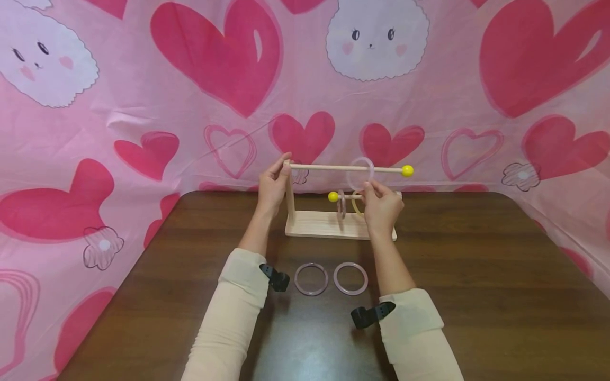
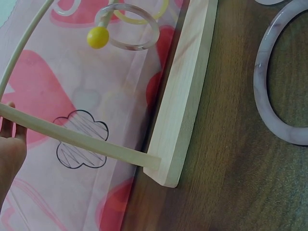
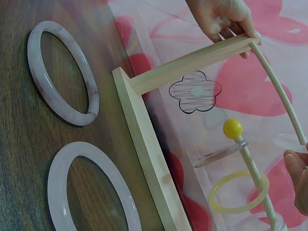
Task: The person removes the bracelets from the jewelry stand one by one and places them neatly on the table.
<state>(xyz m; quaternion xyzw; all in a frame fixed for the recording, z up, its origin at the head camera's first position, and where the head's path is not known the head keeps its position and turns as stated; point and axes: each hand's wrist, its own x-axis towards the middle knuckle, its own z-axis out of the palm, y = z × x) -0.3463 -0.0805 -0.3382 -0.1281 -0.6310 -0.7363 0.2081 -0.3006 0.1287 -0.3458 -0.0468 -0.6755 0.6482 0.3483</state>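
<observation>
My left hand (image 1: 272, 188) grips the top of the left post of a wooden bangle stand (image 1: 329, 225). With thumb and fingers, my right hand (image 1: 383, 209) pinches a translucent pale pink bangle (image 1: 371, 165). The upper rod (image 1: 319, 167), tipped with a yellow ball, appears to pass through this bangle. On the lower rod (image 1: 351, 196) hang a brownish marbled bangle (image 1: 341, 206) and a yellow bangle (image 3: 215, 208). Farther along it, a pale clear bangle (image 3: 243, 219) shows partly in the right wrist view. The right post is mostly hidden behind my right hand.
Two pale purple bangles lie flat on the brown table before the stand, a left one (image 1: 311, 294) and a right one (image 1: 350, 293). A pink heart-patterned cloth (image 1: 305, 95) hangs behind the table. Black wrist cameras sit on both sleeves.
</observation>
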